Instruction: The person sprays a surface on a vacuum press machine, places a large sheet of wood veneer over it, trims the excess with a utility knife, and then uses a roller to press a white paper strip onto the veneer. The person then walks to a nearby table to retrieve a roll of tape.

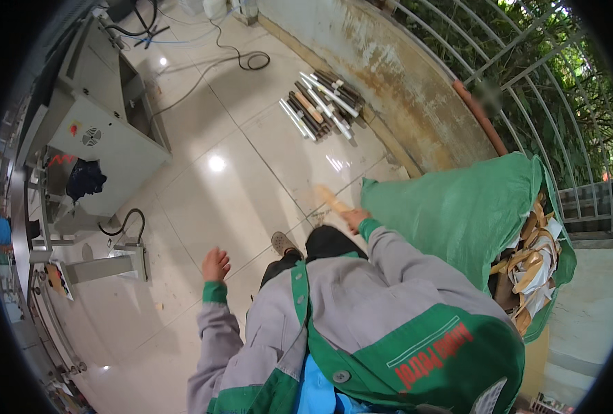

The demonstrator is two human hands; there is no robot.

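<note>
Workshop floor, surroundings only.
Grey machine cabinet (106, 138) at 10 o'clock, round vent grille and a small red mark on its near panel; black bag (86, 178) tucked just beside its lower corner. Black cable (244, 58) loops on the glossy tiled floor (210, 200) at 12 o'clock. Bundle of rods and tubes (322, 103), dark and white mixed, lies near the stained curved wall (403, 90) at 1 o'clock. Metal railing (527, 76) with foliage behind at 2 o'clock. Metal bracket stand (110, 265) at 9 o'clock.
</note>
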